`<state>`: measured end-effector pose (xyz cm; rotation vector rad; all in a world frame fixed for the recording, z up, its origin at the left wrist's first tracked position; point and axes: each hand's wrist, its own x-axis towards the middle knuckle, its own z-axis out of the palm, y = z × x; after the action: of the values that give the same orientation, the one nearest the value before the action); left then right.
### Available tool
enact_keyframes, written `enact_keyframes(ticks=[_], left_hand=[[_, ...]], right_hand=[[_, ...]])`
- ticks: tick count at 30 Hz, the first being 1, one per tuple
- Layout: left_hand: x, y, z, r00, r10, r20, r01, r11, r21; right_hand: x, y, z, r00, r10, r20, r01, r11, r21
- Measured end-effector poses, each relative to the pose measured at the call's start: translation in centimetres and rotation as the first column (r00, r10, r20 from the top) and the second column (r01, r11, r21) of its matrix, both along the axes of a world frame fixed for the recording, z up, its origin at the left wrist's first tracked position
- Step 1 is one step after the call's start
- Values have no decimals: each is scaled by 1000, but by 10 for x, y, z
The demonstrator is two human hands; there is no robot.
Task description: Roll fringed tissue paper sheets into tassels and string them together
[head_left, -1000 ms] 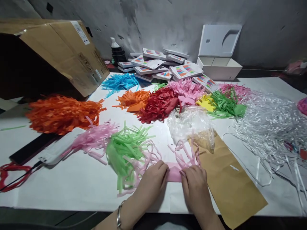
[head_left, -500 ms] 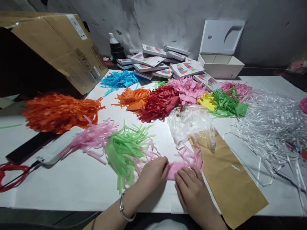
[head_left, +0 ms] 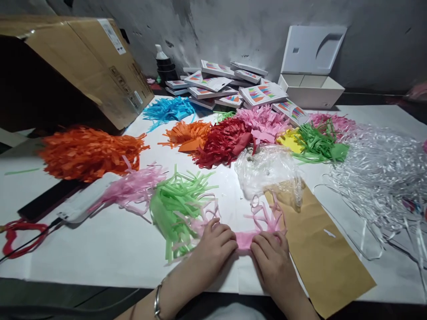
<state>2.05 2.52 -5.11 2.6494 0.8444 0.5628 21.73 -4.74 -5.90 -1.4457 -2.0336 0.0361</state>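
Observation:
A pink tissue paper tassel [head_left: 244, 241] lies across the table before me, with a narrow uncut band in the middle and fringe strips spreading out at both ends. My left hand [head_left: 215, 242] has its fingers curled over the band's left part, and the thumb is hidden. On the right part, my right hand [head_left: 271, 255] grips it with bent fingers. Left of my left hand, a light green tissue tassel [head_left: 170, 209] touches some of the pink fringe. A brown paper sheet [head_left: 320, 244] lies just right of my right hand.
Orange fringe [head_left: 90, 153], red fringe [head_left: 223, 142] and other coloured tassels lie farther back. Clear plastic wrap [head_left: 268, 171] sits mid-table, silvery strands [head_left: 380, 164] at right. A cardboard box [head_left: 90, 66], several flat packs [head_left: 263, 93] and a white open box [head_left: 312, 91] stand behind. A white power strip [head_left: 83, 200] is left.
My left hand has moved from a pinch near the band's middle to curled fingers lying over its left part. My right hand has shifted slightly; the band looks narrower. The view has shifted a little.

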Motion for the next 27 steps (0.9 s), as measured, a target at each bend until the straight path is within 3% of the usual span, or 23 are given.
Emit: enact_keyframes(ticks=[4, 8, 11, 13, 15, 18, 23, 27], left_hand=[[-5, 1, 3, 987, 158, -12, -159, 986, -59], [5, 5, 15, 929, 291, -228, -302, 953, -15], [12, 11, 21, 890, 291, -350, -313, 950, -8], [13, 14, 22, 890, 269, -369, -299, 954, -25], [10, 16, 21, 898, 260, -354, -292, 956, -40], [5, 14, 16, 926, 269, -263, -293, 955, -54], [2, 5, 5, 992, 114, 51, -115, 993, 28], [1, 3, 2, 992, 85, 92, -84, 996, -17]], right_hand=[[3, 2, -6, 994, -113, -9, 112, 993, -46], [-2, 17, 0, 964, -223, 142, 242, 960, -138], [-5, 24, 8, 943, -303, 135, 321, 937, -138], [-7, 24, 11, 963, -266, 51, 269, 959, -90], [-7, 21, 10, 993, -119, 1, 119, 992, -49], [-8, 16, 3, 998, 48, 39, -47, 998, -40], [-14, 13, 1, 998, -1, -60, -2, 999, -53], [-14, 14, 2, 999, 43, 7, -42, 997, -68]])
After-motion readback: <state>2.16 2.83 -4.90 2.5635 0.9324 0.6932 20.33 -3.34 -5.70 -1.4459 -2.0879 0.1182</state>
